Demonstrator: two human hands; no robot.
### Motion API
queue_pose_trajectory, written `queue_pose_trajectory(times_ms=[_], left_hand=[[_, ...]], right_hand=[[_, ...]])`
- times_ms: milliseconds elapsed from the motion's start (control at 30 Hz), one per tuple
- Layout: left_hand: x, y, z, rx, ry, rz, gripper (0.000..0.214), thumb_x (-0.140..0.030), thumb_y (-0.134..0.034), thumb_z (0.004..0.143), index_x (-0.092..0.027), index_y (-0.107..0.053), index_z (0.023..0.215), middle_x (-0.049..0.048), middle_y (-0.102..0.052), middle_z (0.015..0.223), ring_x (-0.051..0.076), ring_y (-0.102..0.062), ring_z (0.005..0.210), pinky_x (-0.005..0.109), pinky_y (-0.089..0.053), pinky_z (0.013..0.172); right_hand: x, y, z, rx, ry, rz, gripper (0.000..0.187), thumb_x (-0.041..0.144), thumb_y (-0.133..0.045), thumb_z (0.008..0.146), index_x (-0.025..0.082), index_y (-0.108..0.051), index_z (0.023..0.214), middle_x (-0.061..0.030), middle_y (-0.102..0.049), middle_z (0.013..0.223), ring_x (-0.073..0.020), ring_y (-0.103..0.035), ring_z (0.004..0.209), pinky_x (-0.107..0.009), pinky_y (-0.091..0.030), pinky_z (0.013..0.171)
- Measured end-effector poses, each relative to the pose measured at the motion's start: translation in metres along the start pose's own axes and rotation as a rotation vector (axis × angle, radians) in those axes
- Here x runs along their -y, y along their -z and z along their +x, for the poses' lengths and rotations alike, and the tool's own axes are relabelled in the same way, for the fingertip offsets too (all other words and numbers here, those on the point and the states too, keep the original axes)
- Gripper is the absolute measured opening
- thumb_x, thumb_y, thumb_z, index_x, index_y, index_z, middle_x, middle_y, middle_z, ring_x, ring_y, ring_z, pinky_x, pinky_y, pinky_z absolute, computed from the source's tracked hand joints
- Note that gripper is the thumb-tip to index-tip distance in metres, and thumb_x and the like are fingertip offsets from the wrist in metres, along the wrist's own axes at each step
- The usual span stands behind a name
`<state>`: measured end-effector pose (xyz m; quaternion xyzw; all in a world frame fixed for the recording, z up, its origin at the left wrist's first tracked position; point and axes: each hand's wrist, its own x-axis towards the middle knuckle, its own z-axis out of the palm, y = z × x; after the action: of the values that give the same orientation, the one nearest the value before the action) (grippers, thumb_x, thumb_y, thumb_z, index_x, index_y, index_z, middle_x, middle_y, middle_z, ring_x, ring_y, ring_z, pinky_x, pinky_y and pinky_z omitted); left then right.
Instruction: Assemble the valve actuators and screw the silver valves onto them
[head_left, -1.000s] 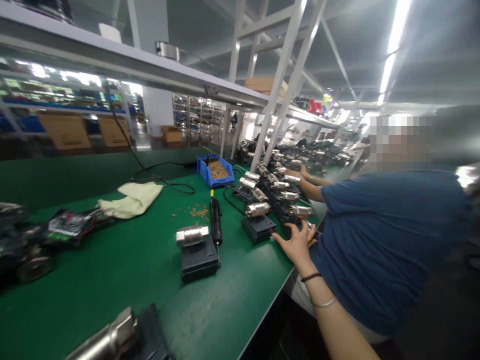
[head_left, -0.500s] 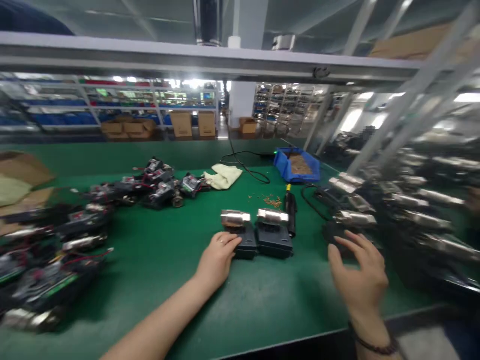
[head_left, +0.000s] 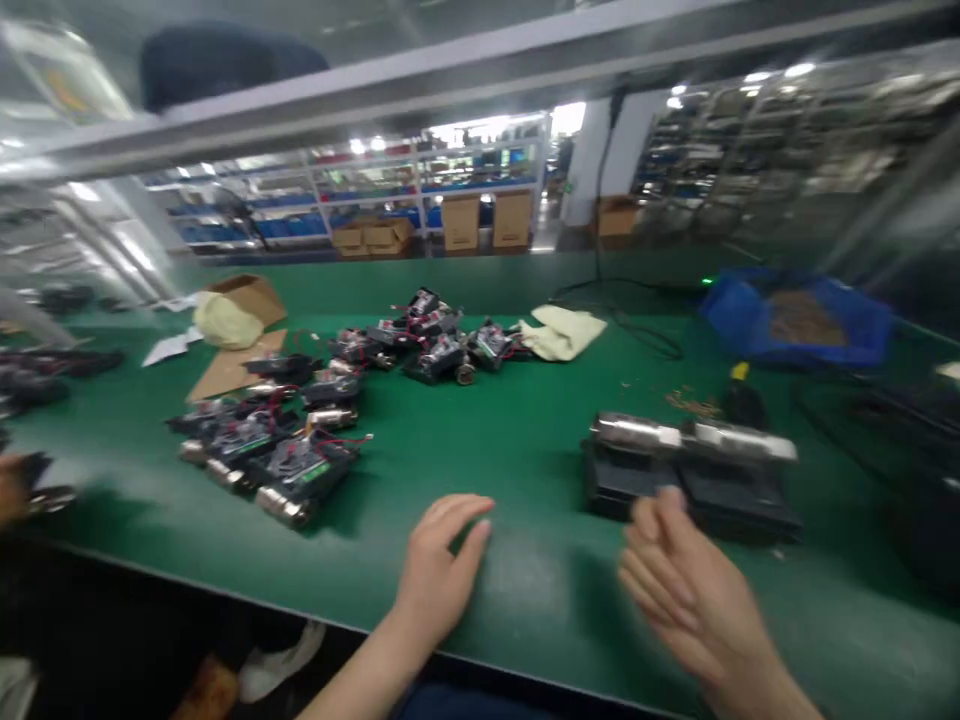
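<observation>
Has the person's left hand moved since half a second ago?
Yes, leftward against the pale cloth: the left hand was straight below it in view, touching the left dark box; now it is left of both.

I can read no word, number, brand or sign. The circuit boards (head_left: 300, 458), left of the cloth (head_left: 566, 333), show me green and red patches too blurred to read. I can make out no lettering on the two housings (head_left: 619, 484) nearer me and right of the cloth, the bin (head_left: 724, 325) right of it, or the cartons (head_left: 460, 222) behind it.
</observation>
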<state>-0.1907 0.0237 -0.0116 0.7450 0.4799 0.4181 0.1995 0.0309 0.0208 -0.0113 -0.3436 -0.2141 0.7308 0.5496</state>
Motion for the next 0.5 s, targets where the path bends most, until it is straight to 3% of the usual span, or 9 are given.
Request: queue_pose_trajectory(times_ms=[67,167,233,300,400,500], left_hand=[[0.010,0.005,-0.011,-0.038,0.052,0.030,0.022,-0.024,-0.053,0.090,-0.021,-0.072,0.102,0.0092,-0.075,0.099,0.024,-0.071,0.095,0.041,-0.059,0.086],[0.007,0.000,-0.023,0.002,0.023,0.027,0.030,-0.032,-0.058,0.088,-0.023,-0.067,0.115,0.0086,-0.072,0.111,0.024,-0.068,0.105,0.042,-0.057,0.091],[-0.005,-0.008,-0.028,0.056,0.008,-0.015,0.049,-0.041,-0.061,0.086,-0.022,-0.055,0.131,0.0131,-0.062,0.130,0.029,-0.060,0.119,0.048,-0.053,0.096],[-0.018,-0.017,-0.026,0.114,0.018,-0.068,0.070,-0.050,-0.065,0.082,-0.021,-0.043,0.142,0.0176,-0.044,0.147,0.035,-0.046,0.133,0.054,-0.046,0.102],[-0.031,-0.027,-0.016,0.231,0.054,-0.158,0.078,-0.059,-0.062,0.080,-0.019,-0.040,0.144,0.0184,-0.031,0.155,0.041,-0.024,0.143,0.061,-0.035,0.108],[-0.035,-0.030,-0.005,0.290,0.129,-0.272,0.065,-0.063,-0.049,0.087,-0.019,-0.055,0.133,0.0172,-0.043,0.148,0.040,-0.021,0.144,0.062,-0.032,0.109]], right_hand=[[-0.004,-0.024,0.007,0.069,-0.096,0.145,0.043,0.053,-0.074,0.074,0.022,-0.048,0.060,0.0139,-0.019,0.036,-0.0026,-0.008,0.030,-0.014,-0.015,0.028],[-0.018,-0.051,0.024,0.112,-0.148,0.266,0.037,0.047,-0.075,0.072,0.019,-0.052,0.066,0.0129,-0.029,0.040,-0.0027,-0.021,0.032,-0.013,-0.024,0.032],[-0.033,-0.061,0.029,0.041,-0.100,0.277,0.033,0.048,-0.072,0.074,0.019,-0.058,0.077,0.0076,-0.049,0.052,-0.0051,-0.045,0.043,-0.016,-0.041,0.044],[-0.050,-0.066,0.030,-0.046,-0.036,0.220,0.034,0.052,-0.067,0.075,0.020,-0.060,0.086,0.0009,-0.063,0.072,-0.0121,-0.062,0.067,-0.024,-0.053,0.064],[-0.070,-0.070,0.028,-0.214,0.061,0.114,0.038,0.058,-0.058,0.077,0.024,-0.059,0.092,-0.0029,-0.067,0.090,-0.0207,-0.065,0.094,-0.034,-0.055,0.083],[-0.082,-0.072,0.029,-0.362,0.145,0.096,0.040,0.062,-0.055,0.078,0.026,-0.056,0.093,-0.0029,-0.066,0.091,-0.0211,-0.064,0.100,-0.033,-0.055,0.083]])
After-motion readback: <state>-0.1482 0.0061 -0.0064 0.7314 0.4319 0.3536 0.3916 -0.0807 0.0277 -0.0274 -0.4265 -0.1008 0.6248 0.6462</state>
